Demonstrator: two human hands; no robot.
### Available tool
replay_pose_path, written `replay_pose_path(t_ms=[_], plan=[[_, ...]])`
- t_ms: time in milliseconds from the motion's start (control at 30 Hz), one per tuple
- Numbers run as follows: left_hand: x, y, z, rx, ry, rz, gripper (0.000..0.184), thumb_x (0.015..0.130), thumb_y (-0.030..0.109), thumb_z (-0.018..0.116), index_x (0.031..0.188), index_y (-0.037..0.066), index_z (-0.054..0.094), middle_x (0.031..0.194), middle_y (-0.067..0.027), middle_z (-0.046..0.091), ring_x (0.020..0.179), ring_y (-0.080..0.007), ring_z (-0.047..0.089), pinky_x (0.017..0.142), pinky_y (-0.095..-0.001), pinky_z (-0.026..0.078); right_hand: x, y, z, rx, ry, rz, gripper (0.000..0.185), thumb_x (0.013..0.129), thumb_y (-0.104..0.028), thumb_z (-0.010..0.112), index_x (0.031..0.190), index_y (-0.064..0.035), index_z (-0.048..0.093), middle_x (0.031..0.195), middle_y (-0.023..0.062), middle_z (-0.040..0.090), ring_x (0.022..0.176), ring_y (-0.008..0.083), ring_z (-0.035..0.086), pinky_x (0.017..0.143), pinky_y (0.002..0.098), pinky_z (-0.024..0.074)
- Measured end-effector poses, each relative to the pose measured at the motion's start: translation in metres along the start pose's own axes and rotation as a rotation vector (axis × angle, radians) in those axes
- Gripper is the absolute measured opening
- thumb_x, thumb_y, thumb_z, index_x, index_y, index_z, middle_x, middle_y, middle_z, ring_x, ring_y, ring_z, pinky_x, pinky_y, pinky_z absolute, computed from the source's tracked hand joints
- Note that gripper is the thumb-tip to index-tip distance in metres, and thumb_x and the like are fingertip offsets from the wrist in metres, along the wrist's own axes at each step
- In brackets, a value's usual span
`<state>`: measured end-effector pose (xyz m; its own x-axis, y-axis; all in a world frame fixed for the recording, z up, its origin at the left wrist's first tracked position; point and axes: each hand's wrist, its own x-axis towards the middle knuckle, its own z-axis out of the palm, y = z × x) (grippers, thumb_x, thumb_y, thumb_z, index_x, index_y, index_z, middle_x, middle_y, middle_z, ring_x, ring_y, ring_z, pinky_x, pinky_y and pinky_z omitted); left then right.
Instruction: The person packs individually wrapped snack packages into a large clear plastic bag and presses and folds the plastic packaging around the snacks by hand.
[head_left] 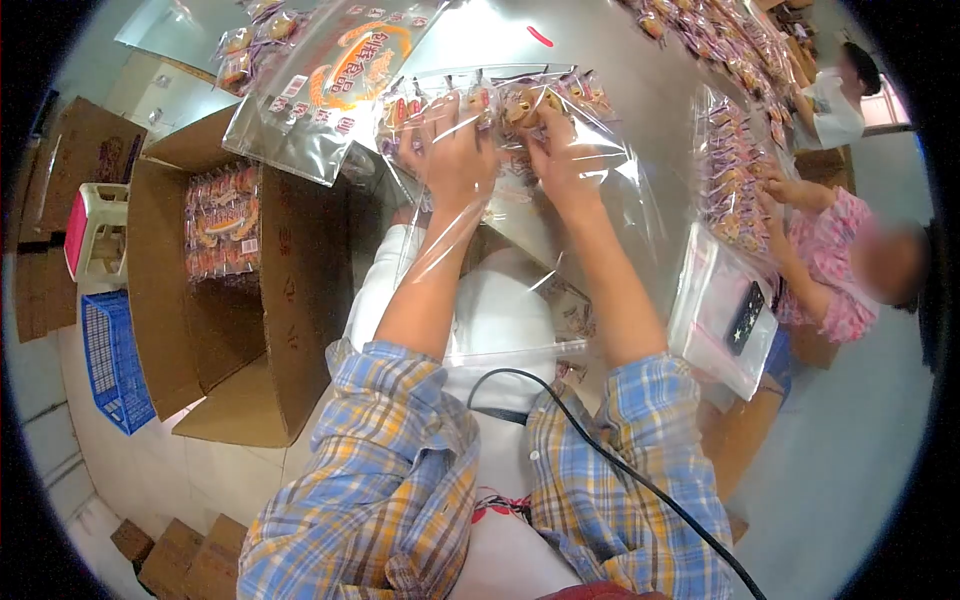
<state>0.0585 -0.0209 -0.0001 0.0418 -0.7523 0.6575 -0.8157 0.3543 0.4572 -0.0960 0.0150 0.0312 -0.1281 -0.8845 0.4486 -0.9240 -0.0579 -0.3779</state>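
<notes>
Both my hands are inside a large clear plastic bag (610,240) at the table's near edge. My left hand (455,150) has its fingers spread over small wrapped snack packets (405,112) lying in a row in the bag. Beside it, my right hand (563,155) curls its thumb and fingers around a wrapped packet (525,103) at the right part of the row. The film covers both wrists and forearms. More packets (590,95) lie just beyond my right hand.
Flat printed bags (330,75) lie at the left of the metal table (640,120). An open carton (290,290) with packed snacks stands left, near a blue basket (117,360) and a stool (100,235). A co-worker (835,250) handles packets at right, beside stacked clear bags (710,310).
</notes>
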Motion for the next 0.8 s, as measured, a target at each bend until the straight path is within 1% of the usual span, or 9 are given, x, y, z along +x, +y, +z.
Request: replay_pose_path(t_ms=[100,200,233,333,367,500,533,700,800], plan=[[0.005,-0.001,0.003,-0.043,0.03,-0.03,0.03,0.083,0.035,0.08,0.108,0.019,0.079,0.124,-0.0031,0.072,0.125,-0.0201,0.061,0.114,-0.0479,0.026,0.005,-0.005,0.0,0.013,0.029,0.055,0.048,0.088,-0.016,0.078,0.134,-0.0124,0.063,0.098,0.0163,0.071,0.09,0.0382,0.066,0.077,0.0487,0.0537],[0.005,0.0,0.006,-0.064,0.079,-0.05,0.027,0.08,0.03,0.081,0.104,0.019,0.077,0.124,-0.001,0.07,0.125,-0.0208,0.059,0.115,-0.0498,0.025,0.007,-0.009,-0.003,0.047,0.043,0.099,0.051,0.09,-0.025,0.074,0.139,-0.0168,0.061,0.107,0.0114,0.073,0.094,0.0377,0.066,0.08,0.0511,0.0563],[0.005,-0.001,0.006,-0.085,0.06,-0.06,0.029,0.083,0.031,0.08,0.109,0.018,0.076,0.127,-0.0026,0.07,0.128,-0.021,0.057,0.115,-0.0503,0.024,0.006,-0.012,-0.006,0.047,-0.006,0.095,0.055,0.091,-0.022,0.072,0.145,-0.021,0.059,0.114,0.0114,0.071,0.094,0.0386,0.066,0.082,0.0512,0.0567],[0.002,0.002,0.003,-0.083,0.025,-0.1,0.032,0.087,0.033,0.077,0.115,0.018,0.075,0.132,-0.0049,0.068,0.13,-0.0214,0.056,0.115,-0.0503,0.022,0.005,-0.015,-0.006,-0.083,-0.031,-0.149,0.059,0.091,-0.018,0.07,0.148,-0.0251,0.056,0.129,0.0128,0.066,0.096,0.0391,0.067,0.085,0.0509,0.0575],[0.003,0.002,0.003,-0.008,0.049,-0.062,0.038,0.088,0.037,0.077,0.119,0.017,0.074,0.13,-0.0071,0.068,0.128,-0.0227,0.058,0.114,-0.0486,0.024,0.006,-0.016,-0.006,-0.106,-0.076,-0.127,0.062,0.09,-0.015,0.067,0.149,-0.0288,0.055,0.138,0.0144,0.06,0.099,0.0397,0.068,0.085,0.05,0.0592],[0.002,0.0,0.001,0.034,-0.033,0.008,0.053,0.086,0.036,0.077,0.135,0.02,0.067,0.142,-0.007,0.062,0.134,-0.0243,0.054,0.114,-0.0554,0.021,0.014,-0.03,-0.005,-0.185,-0.096,-0.068,0.063,0.091,-0.01,0.062,0.149,-0.0311,0.055,0.133,0.0154,0.061,0.102,0.0375,0.069,0.08,0.0485,0.0613],[0.003,0.002,-0.002,0.061,-0.053,0.04,0.057,0.085,0.035,0.077,0.138,0.021,0.065,0.144,-0.0063,0.061,0.136,-0.0245,0.052,0.115,-0.0588,0.02,0.016,-0.032,-0.008,-0.247,-0.189,-0.011,0.063,0.091,-0.008,0.062,0.148,-0.0319,0.056,0.135,0.0136,0.061,0.103,0.0355,0.07,0.081,0.0487,0.0611],[0.015,0.02,-0.018,0.08,-0.226,0.155,0.069,0.08,0.035,0.079,0.146,0.035,0.058,0.151,0.0023,0.057,0.145,-0.0227,0.044,0.116,-0.0749,0.008,0.022,-0.024,-0.011,-0.143,-0.286,-0.013,0.066,0.089,-0.005,0.064,0.152,-0.0225,0.051,0.133,0.0122,0.063,0.107,0.0374,0.068,0.089,0.0466,0.0587],[0.022,0.021,-0.018,-0.011,-0.256,0.098,0.058,0.082,0.03,0.077,0.139,0.029,0.064,0.142,-0.0017,0.064,0.137,-0.0277,0.054,0.117,-0.0726,0.009,0.02,-0.008,-0.009,0.171,-0.28,0.095,0.064,0.091,-0.007,0.065,0.152,-0.0132,0.047,0.138,0.0157,0.061,0.116,0.0419,0.065,0.096,0.0492,0.0553]])
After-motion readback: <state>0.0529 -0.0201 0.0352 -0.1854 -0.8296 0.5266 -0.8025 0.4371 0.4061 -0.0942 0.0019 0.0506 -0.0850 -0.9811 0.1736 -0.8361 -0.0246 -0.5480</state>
